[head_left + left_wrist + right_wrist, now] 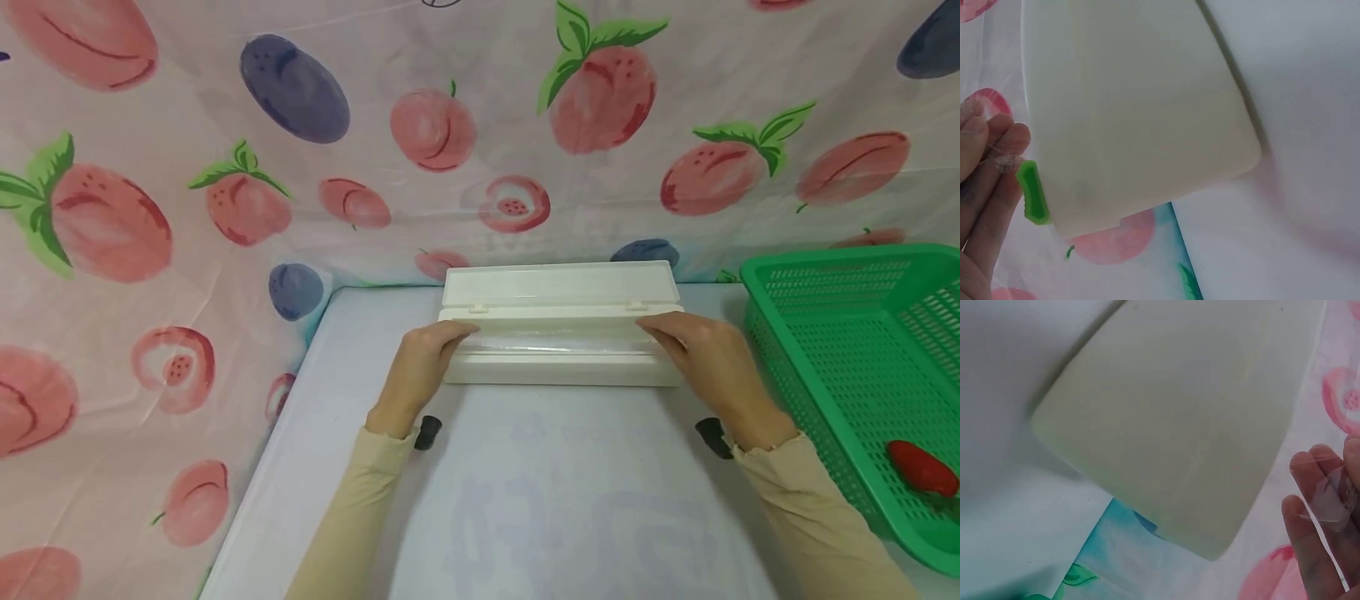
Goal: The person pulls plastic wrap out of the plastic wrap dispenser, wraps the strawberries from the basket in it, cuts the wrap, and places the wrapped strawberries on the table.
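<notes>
A white cling film dispenser (562,372) lies lengthwise at the back of the table, its lid (562,285) tipped up and back. Clear cling film (555,342) stretches across its opening. My left hand (420,367) pinches the film near the left end; in the left wrist view, crumpled film (1004,164) shows between thumb and fingers. Over the right end, my right hand (708,354) pinches the film's other side, and in the right wrist view the clear sheet (1332,503) overlies its fingers. A green tab (1034,194) sticks out at the dispenser's left end.
To the right stands a green plastic basket (795,383) with a red vegetable (922,468) inside, close to my right forearm. A fruit-printed cloth (450,225) hangs behind the white table (540,500) and along its left side.
</notes>
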Tool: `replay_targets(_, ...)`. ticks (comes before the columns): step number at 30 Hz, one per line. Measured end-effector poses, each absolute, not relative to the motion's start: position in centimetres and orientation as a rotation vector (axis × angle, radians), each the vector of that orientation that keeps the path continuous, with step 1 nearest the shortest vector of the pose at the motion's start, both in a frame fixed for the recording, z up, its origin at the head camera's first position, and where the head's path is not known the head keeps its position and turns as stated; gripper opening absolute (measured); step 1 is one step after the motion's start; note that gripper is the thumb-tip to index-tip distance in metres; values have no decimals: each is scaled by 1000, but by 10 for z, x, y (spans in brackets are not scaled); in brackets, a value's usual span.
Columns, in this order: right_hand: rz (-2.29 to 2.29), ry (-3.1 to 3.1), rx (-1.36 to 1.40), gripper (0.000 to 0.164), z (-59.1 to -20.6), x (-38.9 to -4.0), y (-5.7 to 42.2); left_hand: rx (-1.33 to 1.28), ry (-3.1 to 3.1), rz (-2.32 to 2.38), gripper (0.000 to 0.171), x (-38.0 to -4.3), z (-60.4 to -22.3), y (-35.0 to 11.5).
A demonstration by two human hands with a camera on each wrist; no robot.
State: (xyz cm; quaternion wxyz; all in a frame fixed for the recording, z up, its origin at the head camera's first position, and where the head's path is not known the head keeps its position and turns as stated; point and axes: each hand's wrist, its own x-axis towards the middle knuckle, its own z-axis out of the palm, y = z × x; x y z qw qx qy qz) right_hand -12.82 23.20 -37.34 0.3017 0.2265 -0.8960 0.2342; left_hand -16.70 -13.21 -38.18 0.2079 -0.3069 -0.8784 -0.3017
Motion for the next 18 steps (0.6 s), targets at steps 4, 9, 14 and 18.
replay_targets(4, 613, -2349, 607, 29, -371, -130, 233, -846, -2414, -859, 18, -170, -378, -133)
replay_targets(9, 596, -2365, 594, 30, -365, -130, 232, -848, -2420, -869, 17, -172, -373, -134)
replay_targets(14, 617, -2372, 581, 29, -358, -130, 231, -841, -2433, -880, 18, -172, -369, -136)
replay_targets(18, 624, -2383, 580, 30, -355, -128, 233, -844, -2427, -882, 18, -171, -367, -136)
